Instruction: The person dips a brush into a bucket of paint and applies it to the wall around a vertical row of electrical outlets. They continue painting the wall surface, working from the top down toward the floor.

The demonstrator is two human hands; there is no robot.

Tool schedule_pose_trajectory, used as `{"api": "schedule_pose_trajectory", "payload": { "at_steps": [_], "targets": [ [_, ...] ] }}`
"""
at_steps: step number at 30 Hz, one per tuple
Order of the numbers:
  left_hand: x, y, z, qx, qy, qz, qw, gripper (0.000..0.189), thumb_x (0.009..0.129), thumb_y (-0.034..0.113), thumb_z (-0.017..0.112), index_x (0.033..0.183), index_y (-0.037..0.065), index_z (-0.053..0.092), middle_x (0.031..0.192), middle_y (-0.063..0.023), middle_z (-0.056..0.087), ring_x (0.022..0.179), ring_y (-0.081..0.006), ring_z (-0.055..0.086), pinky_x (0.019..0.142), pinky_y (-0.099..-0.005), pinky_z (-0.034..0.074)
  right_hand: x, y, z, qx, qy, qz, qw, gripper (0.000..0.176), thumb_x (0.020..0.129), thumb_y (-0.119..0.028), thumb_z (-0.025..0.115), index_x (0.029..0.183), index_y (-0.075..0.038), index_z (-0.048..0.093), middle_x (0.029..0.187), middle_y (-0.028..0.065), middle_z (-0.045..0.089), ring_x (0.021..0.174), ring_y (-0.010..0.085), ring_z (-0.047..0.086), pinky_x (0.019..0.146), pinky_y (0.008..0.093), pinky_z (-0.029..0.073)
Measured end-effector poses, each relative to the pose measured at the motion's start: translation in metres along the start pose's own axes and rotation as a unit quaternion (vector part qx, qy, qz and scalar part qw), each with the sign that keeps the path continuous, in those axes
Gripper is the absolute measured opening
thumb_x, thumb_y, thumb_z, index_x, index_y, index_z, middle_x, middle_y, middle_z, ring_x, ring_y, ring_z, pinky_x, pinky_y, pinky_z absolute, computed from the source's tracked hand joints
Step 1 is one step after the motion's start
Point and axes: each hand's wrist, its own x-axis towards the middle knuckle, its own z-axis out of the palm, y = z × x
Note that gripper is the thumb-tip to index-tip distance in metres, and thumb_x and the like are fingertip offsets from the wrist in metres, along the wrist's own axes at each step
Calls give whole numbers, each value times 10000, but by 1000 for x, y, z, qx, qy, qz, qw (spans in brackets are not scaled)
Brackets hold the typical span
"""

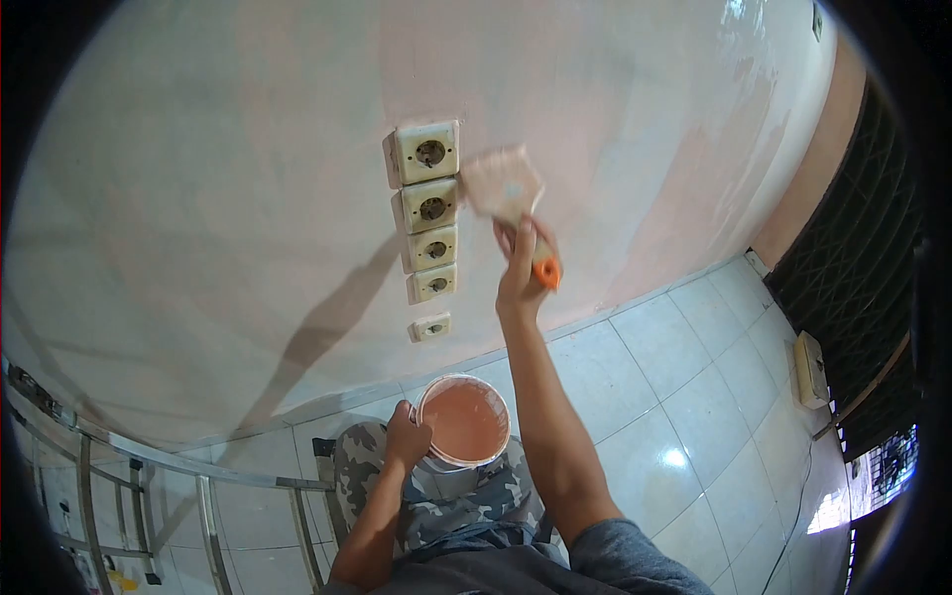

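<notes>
My right hand (526, 260) is wrapped round the handle of a wide paintbrush (504, 183) with an orange handle end. The brush head is slightly blurred and lies against the wall (297, 109), right beside a column of wall sockets (433, 208). Pink paint marks its bristles. Low in front of me, my left hand (409, 436) grips the rim of a white paint bucket (509, 436). Pinkish paint (464, 421) fills part of it. The bucket is over my lap, between my camouflage-patterned legs. Pale and pink patches cover the wall.
A metal ladder (208, 516) stands at the lower left. White floor tiles (645, 426) run along the wall base. To the right are a dark folding gate (843, 238), a cream-coloured box (810, 369) and a thin cable (805, 486) along the floor.
</notes>
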Motion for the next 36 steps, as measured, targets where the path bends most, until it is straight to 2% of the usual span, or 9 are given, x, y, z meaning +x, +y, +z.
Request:
{"api": "schedule_pose_trajectory", "payload": {
  "at_steps": [5,9,15,21,27,29,30,34,36],
  "targets": [
    [5,-18,-2,56,12,38,998,232,766,66,608,917,-45,471,775,-161,605,647,-262,653,478,-363,548,-56,9,-52,-53,50,87,994,326,956,-185,544,1110,101,517,1043,206,587,947,275,648,869,365,572],
    [12,-28,3,9,16,20,1000,231,759,71,623,903,-38,478,762,-152,600,667,-250,648,459,-355,528,-29,2,-43,-89,61,77,991,351,944,-206,568,1095,108,528,1032,202,593,912,245,654,833,362,588],
    [11,-26,4,-19,9,5,1000,286,796,161,701,852,-22,488,697,-118,586,580,-214,635,426,-352,527,102,-86,42,41,17,-95,994,318,929,-210,594,1050,82,563,997,145,616,863,198,646,853,355,571],
    [2,-9,3,-2,15,57,998,279,805,151,690,853,-17,472,719,-126,590,547,-218,635,373,-343,510,166,-108,39,90,-19,-120,988,343,913,-226,617,1109,46,544,1050,143,618,883,231,657,852,367,566],
    [11,-17,4,13,15,-1,1000,254,793,119,679,866,-6,470,783,-129,580,581,-203,625,401,-342,510,55,4,-96,48,125,51,990,412,909,-254,642,1167,35,501,1097,164,605,987,256,641,879,391,557],
    [21,-38,4,57,31,53,997,222,783,91,655,880,-6,480,775,-108,560,614,-169,580,459,-339,497,-3,30,-145,25,190,126,973,392,915,-248,627,1159,37,512,1090,184,605,972,268,645,886,388,557],
    [7,-7,4,16,22,22,999,186,769,64,625,874,-6,489,759,-87,546,648,-150,542,504,-332,476,-23,36,-160,-14,219,161,962,377,916,-240,622,1150,42,534,1064,176,615,939,265,654,861,379,569],
    [10,-7,4,2,25,43,999,154,759,38,593,871,-5,496,748,-78,541,640,-154,550,519,-325,465,-17,42,-175,-72,218,174,958,413,915,-244,628,1184,57,539,1029,154,629,872,220,664,771,330,583],
    [6,2,4,52,20,-23,998,183,716,-10,549,893,-21,503,817,-100,572,744,-171,555,663,-326,464,24,29,-159,-100,181,131,970,344,906,-242,645,1081,46,577,991,145,635,838,194,654,729,310,581]
  ]
}}
